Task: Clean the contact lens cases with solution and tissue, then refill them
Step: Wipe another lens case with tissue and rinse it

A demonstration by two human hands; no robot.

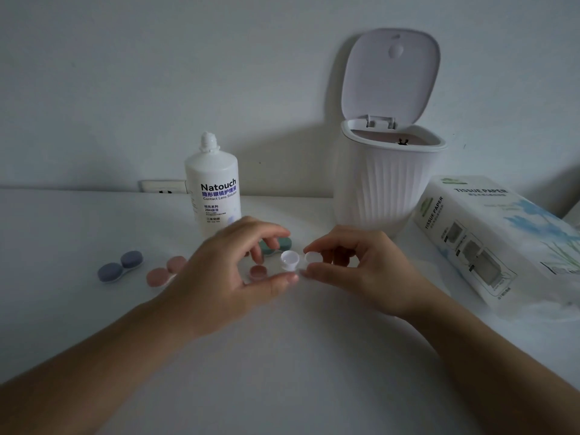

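A white lens case (289,259) with both wells uncapped sits between my hands, just above the table. My right hand (354,268) pinches its right well between thumb and forefinger. My left hand (232,265) arches beside it with loosely curled fingers; its thumb tip touches the underside of the left well. A loose pink cap (258,272) lies on the table under that hand. The uncapped solution bottle (213,183) stands behind. The tissue pack (496,237) lies at the right.
A green lens case (281,244) lies just behind my left fingers. A pink case (164,272) and a blue case (120,265) lie at the left. A white ribbed bin (389,183) with raised lid stands at the back right. A wall socket (163,186) sits behind the bottle.
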